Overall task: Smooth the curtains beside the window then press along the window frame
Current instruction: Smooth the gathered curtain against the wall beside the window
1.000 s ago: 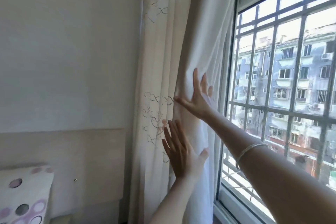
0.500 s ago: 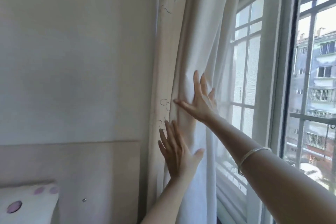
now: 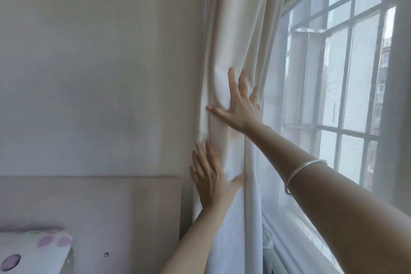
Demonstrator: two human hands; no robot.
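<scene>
With its fingers [image 3: 231, 78] spread and laid flat, gripping nothing, the right hand [image 3: 241, 107] presses against the cream curtain [image 3: 235, 29], thumb stretched out to the left across a fold. Creases bunch in the cloth just above and left of that thumb. Lower down, the left hand [image 3: 210, 177] is flat on the same curtain too, its fingers close together and pointing up, its thumb held out to the right against a vertical pleat; it holds nothing either. A silver bangle [image 3: 302, 172] circles the right forearm. The curtain hangs gathered in long folds between the pale wall [image 3: 100, 62] on the left and the window [image 3: 347, 87] on the right, touching the wall's edge. A sheer white layer covers the glass, with the window frame [image 3: 295, 242] running along the bottom and bars visible beyond. Below the wall, a padded headboard [image 3: 111, 211] sits at lower left, with a dotted pillow [image 3: 33, 251] in the corner.
</scene>
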